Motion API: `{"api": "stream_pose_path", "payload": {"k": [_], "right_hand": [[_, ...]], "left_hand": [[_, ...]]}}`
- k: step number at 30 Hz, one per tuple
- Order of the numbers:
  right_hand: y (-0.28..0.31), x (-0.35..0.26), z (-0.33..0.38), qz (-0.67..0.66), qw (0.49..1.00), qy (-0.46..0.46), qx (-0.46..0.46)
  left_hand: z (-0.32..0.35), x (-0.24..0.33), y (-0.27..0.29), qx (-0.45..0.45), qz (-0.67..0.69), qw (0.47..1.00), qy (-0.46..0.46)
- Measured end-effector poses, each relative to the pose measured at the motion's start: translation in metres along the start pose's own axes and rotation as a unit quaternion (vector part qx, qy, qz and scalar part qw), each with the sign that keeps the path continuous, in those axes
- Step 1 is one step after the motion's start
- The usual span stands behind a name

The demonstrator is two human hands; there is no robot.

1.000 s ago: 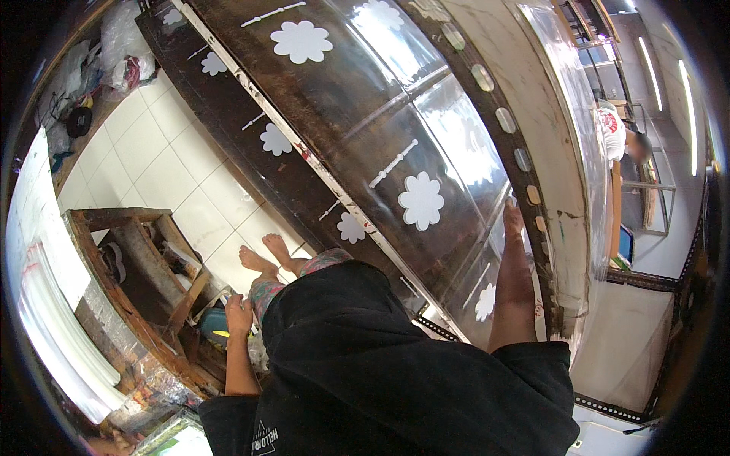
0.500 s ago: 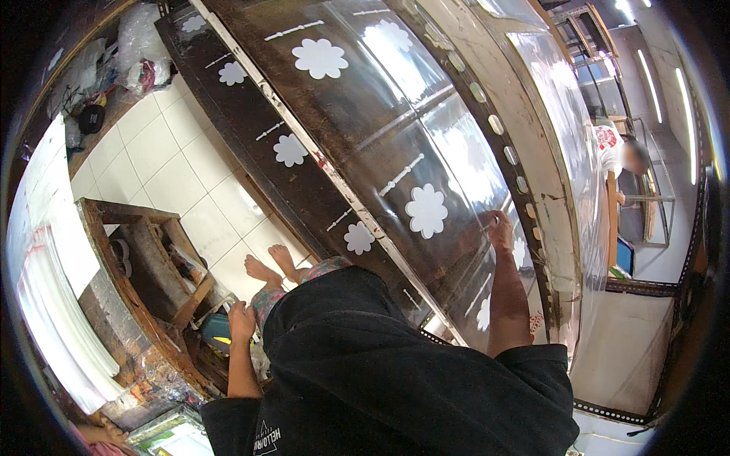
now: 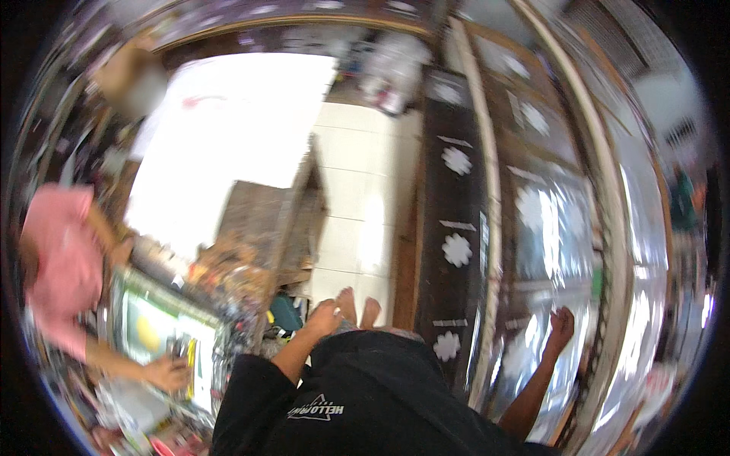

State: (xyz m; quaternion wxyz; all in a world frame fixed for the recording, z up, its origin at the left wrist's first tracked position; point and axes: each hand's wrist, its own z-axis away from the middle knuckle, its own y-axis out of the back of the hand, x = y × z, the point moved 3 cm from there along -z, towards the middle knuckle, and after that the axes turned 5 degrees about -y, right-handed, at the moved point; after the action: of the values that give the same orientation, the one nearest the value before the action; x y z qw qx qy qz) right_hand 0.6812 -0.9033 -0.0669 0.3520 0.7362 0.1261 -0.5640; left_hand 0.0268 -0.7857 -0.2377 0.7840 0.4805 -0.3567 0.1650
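Near my waist on the left, my left hand has its fingers curled in. A small pale spot shows at its fingertips, too blurred to name. My right hand is out over the long table covered with clear plastic sheet. Its fingers are loosely bent and a little apart, and I see nothing in them. Whether it touches the sheet I cannot tell. White flower-shaped cutouts and thin pale strips lie in rows on the dark surface. More flowers lie along the dark strip beside the pale rail.
On the left, a person in a pink shirt works with one hand at a green-and-white framed screen. Large white sheets lie on a paint-stained wooden bench. A tiled floor runs between bench and table.
My view has swung left, bringing the bench and the person in pink fully into sight. My right hand, earlier at the plastic beside a flower, now appears farther right. The picture is more blurred.
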Motion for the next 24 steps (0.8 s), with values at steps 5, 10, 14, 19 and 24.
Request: {"api": "stream_pose_path", "payload": {"k": [5, 10, 14, 19, 24], "right_hand": [[-0.202, -0.129, 0.0, -0.05, 0.984, 0.046, -0.167], [-0.372, -0.209, 0.076, -0.126, 0.91, 0.019, -0.395], [-0.447, -0.202, 0.143, -0.141, 0.841, 0.02, -0.522], [-0.487, -0.136, 0.21, -0.115, 0.751, -0.16, -0.63], [-0.463, -0.014, 0.221, 0.009, 0.708, -0.359, -0.608]], "left_hand": [[-0.013, 0.032, 0.03, 0.086, 0.035, 0.995, -0.034], [-0.001, 0.079, 0.097, 0.203, 0.056, 0.977, -0.015], [0.014, 0.08, 0.127, 0.301, 0.03, 0.953, -0.032], [0.033, 0.073, 0.161, 0.394, -0.088, 0.915, 0.009], [0.03, 0.053, 0.171, 0.356, -0.206, 0.906, 0.096]]}}
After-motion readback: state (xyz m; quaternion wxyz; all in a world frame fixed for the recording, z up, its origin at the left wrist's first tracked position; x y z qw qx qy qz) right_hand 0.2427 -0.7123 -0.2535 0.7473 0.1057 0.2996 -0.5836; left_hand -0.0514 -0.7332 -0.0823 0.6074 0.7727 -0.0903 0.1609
